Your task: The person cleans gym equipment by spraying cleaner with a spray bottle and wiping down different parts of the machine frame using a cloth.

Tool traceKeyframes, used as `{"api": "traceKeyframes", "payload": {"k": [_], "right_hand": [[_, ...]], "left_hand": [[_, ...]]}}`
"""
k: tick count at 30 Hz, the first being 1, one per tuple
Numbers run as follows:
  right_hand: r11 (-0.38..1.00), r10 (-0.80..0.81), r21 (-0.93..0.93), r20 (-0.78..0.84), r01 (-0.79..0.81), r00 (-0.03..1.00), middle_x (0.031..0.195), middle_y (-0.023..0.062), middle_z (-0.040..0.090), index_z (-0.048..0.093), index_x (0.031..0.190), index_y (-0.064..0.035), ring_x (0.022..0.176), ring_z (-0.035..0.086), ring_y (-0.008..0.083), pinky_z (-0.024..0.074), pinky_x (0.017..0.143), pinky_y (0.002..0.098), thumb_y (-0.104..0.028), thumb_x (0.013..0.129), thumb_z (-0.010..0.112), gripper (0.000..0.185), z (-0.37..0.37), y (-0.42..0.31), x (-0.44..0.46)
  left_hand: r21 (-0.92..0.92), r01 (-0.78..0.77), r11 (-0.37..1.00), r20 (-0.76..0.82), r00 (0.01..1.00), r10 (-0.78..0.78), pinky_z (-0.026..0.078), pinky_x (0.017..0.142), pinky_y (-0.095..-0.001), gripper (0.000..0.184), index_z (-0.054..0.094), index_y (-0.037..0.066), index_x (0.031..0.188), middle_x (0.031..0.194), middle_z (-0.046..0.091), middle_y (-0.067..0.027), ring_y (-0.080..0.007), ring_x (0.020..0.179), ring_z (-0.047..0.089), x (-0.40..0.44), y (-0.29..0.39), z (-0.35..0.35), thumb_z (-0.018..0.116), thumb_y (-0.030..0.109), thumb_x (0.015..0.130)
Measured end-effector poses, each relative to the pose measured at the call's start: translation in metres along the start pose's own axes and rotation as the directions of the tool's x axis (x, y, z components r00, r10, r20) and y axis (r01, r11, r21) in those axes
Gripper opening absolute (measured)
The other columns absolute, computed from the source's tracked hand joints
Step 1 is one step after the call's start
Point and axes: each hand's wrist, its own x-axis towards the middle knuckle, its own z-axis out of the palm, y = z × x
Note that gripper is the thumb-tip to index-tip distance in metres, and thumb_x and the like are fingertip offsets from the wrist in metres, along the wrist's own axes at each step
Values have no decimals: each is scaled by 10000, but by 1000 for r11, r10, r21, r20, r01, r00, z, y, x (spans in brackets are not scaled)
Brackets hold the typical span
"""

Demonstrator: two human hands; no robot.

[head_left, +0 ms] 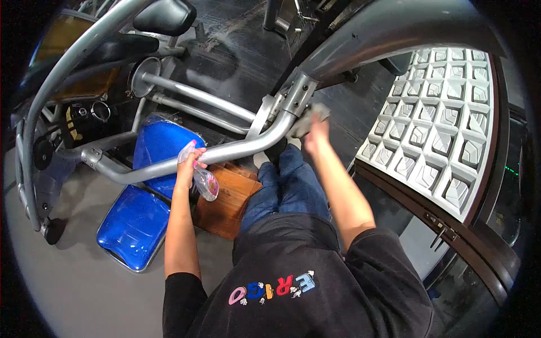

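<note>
My left hand [187, 163] is closed around a clear spray bottle [206, 186] with a pink top, its body hanging downward. The hand is right beside a curved silver metal tube [239, 148] of a gym machine. In my right hand [319, 137] is a crumpled grey cloth [311, 120], close to the bolted joint [298, 97] where the tube meets a thick dark grey beam [383, 31]. Whether the cloth touches the metal I cannot tell. The fingers around it are partly hidden.
A blue padded chair [135, 225] wrapped in plastic and a brown wooden piece [225, 197] stand below the tube. More metal frame and a black pad [165, 17] lie at the upper left. White patterned panels [434, 121] in a brown frame are at the right.
</note>
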Motion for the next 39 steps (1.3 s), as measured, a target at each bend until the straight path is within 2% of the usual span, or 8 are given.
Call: {"api": "traceKeyframes", "payload": {"k": [3, 7, 9, 11, 17, 21, 27, 39], "right_hand": [[956, -292, -29, 47, 293, 955, 1139, 129, 620, 540, 1208, 26, 976, 582, 212, 455, 844, 354, -260, 992, 517, 359, 6, -45, 9], [689, -447, -585, 120, 427, 886, 1202, 196, 608, 570, 1193, -11, 1103, 571, 342, 425, 956, 398, -135, 953, 483, 284, 41, -67, -50], [119, -621, -466, 654, 877, 432, 1236, 169, 598, 595, 1197, -85, 1230, 495, 360, 357, 1053, 453, -18, 825, 515, 386, 39, -26, -68], [-194, -315, -432, 878, 881, 361, 1259, 114, 597, 617, 1183, -147, 1305, 437, 319, 292, 1103, 508, 30, 716, 540, 505, 28, 11, -93], [52, -129, -330, 934, 943, 334, 1240, 74, 625, 609, 1184, -145, 1232, 526, 302, 372, 1041, 479, 31, 750, 545, 473, 20, -9, -116], [382, 73, -653, 726, 654, 683, 1065, 110, 684, 610, 1179, -85, 995, 644, 223, 470, 881, 318, -173, 932, 552, 269, -5, -60, -107], [914, 39, -371, 482, 163, 875, 1117, 48, 649, 569, 1218, -38, 981, 606, 136, 456, 871, 286, -308, 996, 510, 354, -25, -86, -127], [831, 100, -435, 731, 347, 675, 1020, 54, 664, 626, 1106, 31, 930, 581, 118, 451, 850, 286, -435, 1026, 407, 521, 16, -60, -153]], "left_hand": [[14, 31, 999, 2, 1000, -31, 516, 554, -283, 431, 539, 11, 1245, 1038, 687, -90, -153, 632, 599, -4, 6, 3, 597, 232, 880], [3, -2, 1000, -49, 999, 3, 494, 585, -284, 208, 616, 52, 926, 1051, 688, -101, -155, 591, 589, -10, 12, 8, 586, 249, 866], [28, -16, 999, 13, 1000, 16, 491, 588, -283, 298, 615, 36, 1070, 1056, 687, -95, -158, 599, 588, -8, 11, 5, 583, 253, 868], [26, -21, 999, 10, 1000, 21, 491, 594, -282, 375, 578, 24, 1166, 1059, 685, -93, -160, 610, 589, -6, 11, 6, 578, 258, 873], [12, -25, 1000, 54, 998, 24, 505, 579, -278, 533, 476, 0, 1338, 1071, 682, -87, -157, 659, 604, -2, 2, -2, 584, 261, 886], [-50, -28, 998, 44, 999, 30, 502, 567, -279, 455, 530, 4, 1260, 1056, 688, -91, -152, 615, 594, 2, -4, -3, 605, 234, 874], [-93, -43, 995, -11, 999, 42, 493, 536, -279, 531, 590, 19, 1233, 950, 679, -84, -156, 542, 598, -2, 2, 3, 723, 272, 786], [-8, -170, 985, 212, 963, 168, 480, 629, -237, 426, 588, 20, 1254, 941, 619, -5, -89, 819, 580, -92, 35, 69, 633, 215, 877]]}}
